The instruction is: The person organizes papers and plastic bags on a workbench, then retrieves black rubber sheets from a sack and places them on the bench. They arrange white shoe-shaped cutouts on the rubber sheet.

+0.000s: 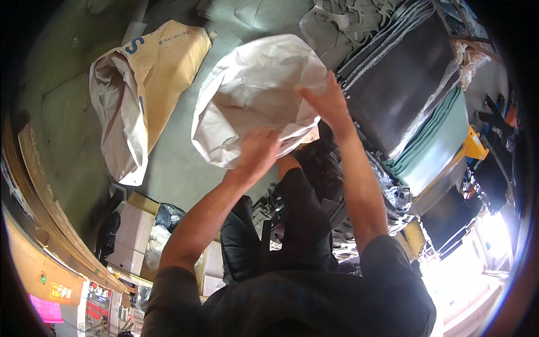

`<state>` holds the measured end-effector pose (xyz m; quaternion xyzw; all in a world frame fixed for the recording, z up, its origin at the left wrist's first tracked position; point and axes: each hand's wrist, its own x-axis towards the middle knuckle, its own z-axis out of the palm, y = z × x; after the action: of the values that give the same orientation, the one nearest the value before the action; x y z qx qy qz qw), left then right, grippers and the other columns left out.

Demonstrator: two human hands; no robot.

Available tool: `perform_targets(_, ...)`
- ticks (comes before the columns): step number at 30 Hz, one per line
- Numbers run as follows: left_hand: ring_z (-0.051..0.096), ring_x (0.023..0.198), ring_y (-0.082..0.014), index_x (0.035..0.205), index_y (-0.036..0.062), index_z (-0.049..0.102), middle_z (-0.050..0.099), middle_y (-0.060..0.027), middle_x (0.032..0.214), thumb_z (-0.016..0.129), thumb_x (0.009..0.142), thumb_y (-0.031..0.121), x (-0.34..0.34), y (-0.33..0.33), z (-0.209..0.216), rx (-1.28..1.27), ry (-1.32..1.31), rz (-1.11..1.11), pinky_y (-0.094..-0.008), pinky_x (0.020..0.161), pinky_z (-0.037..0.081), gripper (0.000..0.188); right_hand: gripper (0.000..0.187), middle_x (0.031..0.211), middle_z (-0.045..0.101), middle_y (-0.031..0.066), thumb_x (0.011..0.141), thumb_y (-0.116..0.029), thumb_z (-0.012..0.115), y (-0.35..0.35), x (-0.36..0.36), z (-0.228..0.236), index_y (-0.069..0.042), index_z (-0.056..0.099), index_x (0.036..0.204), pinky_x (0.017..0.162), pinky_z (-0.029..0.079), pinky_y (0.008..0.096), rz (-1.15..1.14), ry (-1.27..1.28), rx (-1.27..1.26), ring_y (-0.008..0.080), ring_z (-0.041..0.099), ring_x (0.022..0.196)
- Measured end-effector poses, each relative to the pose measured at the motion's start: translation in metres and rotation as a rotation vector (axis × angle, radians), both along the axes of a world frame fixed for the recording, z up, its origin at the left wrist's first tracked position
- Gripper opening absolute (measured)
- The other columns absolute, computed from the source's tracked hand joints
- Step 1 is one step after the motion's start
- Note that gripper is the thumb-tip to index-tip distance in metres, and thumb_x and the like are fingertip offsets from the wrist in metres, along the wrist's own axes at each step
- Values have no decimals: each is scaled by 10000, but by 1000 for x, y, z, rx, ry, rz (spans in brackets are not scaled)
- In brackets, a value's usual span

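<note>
A large paper sack (252, 84) with a white inner face stands wide-mouthed before me, and a bit of its tan outside shows by the near right rim. The near rim is in the grip of my left hand (259, 151), whose fingers are partly hidden over the edge. On the right side of the rim, my right hand (327, 105) pinches the paper, thumb inside and fingers outside. To the left lies a second sack, a tan one (174, 67) with blue print; its white mouth is folded back and gapes toward me.
Thick stacks of black sheets (398, 73) and green sheets (435, 143) stand at the right. Perforated grey scrap (342, 22) lies at the far side. Dark cut pieces (331, 185) heap near my legs. Cartons (130, 236) and a curved wooden edge (53, 208) are at the left.
</note>
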<state>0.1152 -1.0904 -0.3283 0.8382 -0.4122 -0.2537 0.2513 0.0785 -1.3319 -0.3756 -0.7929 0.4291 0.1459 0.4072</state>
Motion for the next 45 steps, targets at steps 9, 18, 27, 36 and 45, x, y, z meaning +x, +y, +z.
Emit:
perform_targets(9,192,1555,-388,1600,113,328,282,-185,1652,754,840,533,115,45,11,436,-454,-132,-642,1230,156,967,629,1209,688,271,851,-138,616,-12,22,-31,-12,465,1448,953,531,517,149,-105,-79,477,658,1086)
perform_targets(18,652,1172,-405,1501,64,430,622,-254,1326,694,873,305,110,108,-67,609,39,466,-472,1006,535,723,964,1272,643,318,753,-465,783,81,6,-41,38,395,1478,1026,503,479,218,239,144,481,621,1205)
perform_targets(27,626,1195,-426,1453,113,531,638,-239,1310,697,913,255,243,26,-25,136,-105,433,-486,1029,491,582,540,1114,727,197,775,-179,725,33,-83,-58,15,609,1266,892,554,401,-187,17,58,310,711,1024)
perform_targets(36,552,1246,-325,1392,105,572,632,-98,1304,744,851,353,92,36,0,383,-360,-372,-667,1072,366,620,786,1168,706,238,739,-360,807,52,-61,-103,53,545,1354,977,526,417,-359,8,301,351,687,1128)
perform_targets(45,583,1108,-304,1219,95,692,678,-78,1090,705,868,278,38,84,-25,507,-33,-92,-604,990,420,396,1151,1312,619,331,704,-583,835,21,22,-75,57,353,1531,1066,475,481,121,-33,-127,458,611,1221)
